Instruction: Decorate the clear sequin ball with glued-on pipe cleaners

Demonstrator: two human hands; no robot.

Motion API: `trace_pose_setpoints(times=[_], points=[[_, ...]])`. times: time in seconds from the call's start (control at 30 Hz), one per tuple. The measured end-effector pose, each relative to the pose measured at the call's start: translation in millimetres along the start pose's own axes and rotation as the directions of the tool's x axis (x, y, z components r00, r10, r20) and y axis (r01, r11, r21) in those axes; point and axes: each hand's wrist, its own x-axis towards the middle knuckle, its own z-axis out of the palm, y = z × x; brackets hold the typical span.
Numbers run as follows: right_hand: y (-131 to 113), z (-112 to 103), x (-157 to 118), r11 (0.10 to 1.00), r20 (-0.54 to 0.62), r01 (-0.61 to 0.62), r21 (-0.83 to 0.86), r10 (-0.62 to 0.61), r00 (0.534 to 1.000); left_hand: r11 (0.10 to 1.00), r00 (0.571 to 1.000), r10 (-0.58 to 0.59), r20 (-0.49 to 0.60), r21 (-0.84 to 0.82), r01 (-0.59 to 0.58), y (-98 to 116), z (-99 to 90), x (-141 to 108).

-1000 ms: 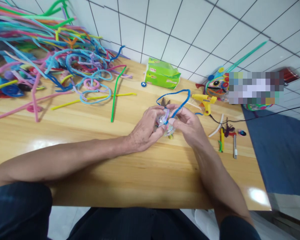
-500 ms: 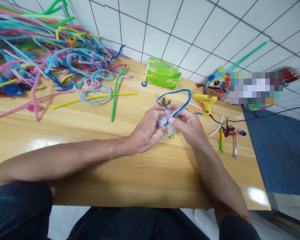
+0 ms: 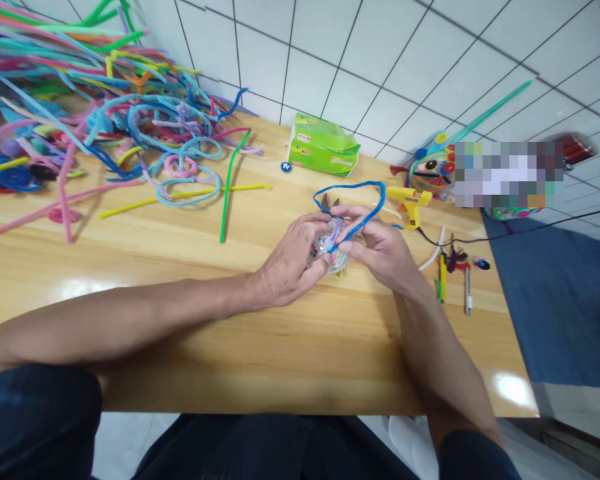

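My left hand (image 3: 293, 260) is closed around the left side of a small clear, bumpy object with coloured bits (image 3: 337, 264), whose kind I cannot make out. A lilac strip lies across its top. From the other side my right hand (image 3: 380, 250) pinches a blue pipe cleaner (image 3: 383, 195) between thumb and fingers, close to that object's surface. The pipe cleaner rises in a wide loop above both hands, and its near end touches the object. Dark pointed pieces (image 3: 330, 203) stick out just beyond my fingertips. The object's underside is hidden.
A yellow glue gun (image 3: 410, 205) with a black cord lies right of my hands. Behind stands a green tissue pack (image 3: 323, 147) beside a blue button (image 3: 286, 167). Many pipe cleaners (image 3: 180, 120) heap at the left. A cutter knife (image 3: 468, 293) lies near the right table edge.
The blue loop has shifted slightly, its right side leaning a little further right. Both hands keep their hold, and the whole view has moved slightly.
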Motion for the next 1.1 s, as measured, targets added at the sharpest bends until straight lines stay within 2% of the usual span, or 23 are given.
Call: trace_pose_setpoints(times=[0.2, 0.3, 0.53, 0.7, 0.83, 1.1], points=[[0.3, -2.4, -0.6, 1.000, 0.042, 0.030, 0.004, -0.030, 0.999, 1.000, 1.000, 0.001, 0.008, 0.001, -0.001, 0.4, -1.0, 0.1], [2.2, -2.4, 0.4, 0.999, 0.021, 0.028, -0.016, -0.027, 0.999, 1.000, 1.000, -0.001, 0.018, 0.009, 0.001, 1.3, -2.3, 0.3], [2.3, 9.1, 2.6, 0.969, -0.104, 0.173, -0.176, -0.193, 0.976, 1.000, 1.000, -0.005, 0.031, -0.002, 0.005, 1.8, -4.0, 1.4], [-0.1, 10.1, 1.1, 0.939, -0.101, 0.221, -0.262, -0.254, 0.962, 1.000, 1.000, 0.009, 0.023, -0.021, -0.008, 2.6, -4.1, 2.0], [-4.8, 8.2, -1.7, 0.949, -0.089, 0.209, -0.235, -0.235, 0.968, 1.000, 1.000, 0.002, 0.022, -0.016, -0.002, 2.8, -3.7, 2.1], [-10.4, 10.2, -3.5, 0.984, -0.115, 0.065, -0.164, -0.085, 0.990, 1.000, 1.000, -0.006, 0.016, -0.005, 0.006, 0.3, -1.8, 1.0]])
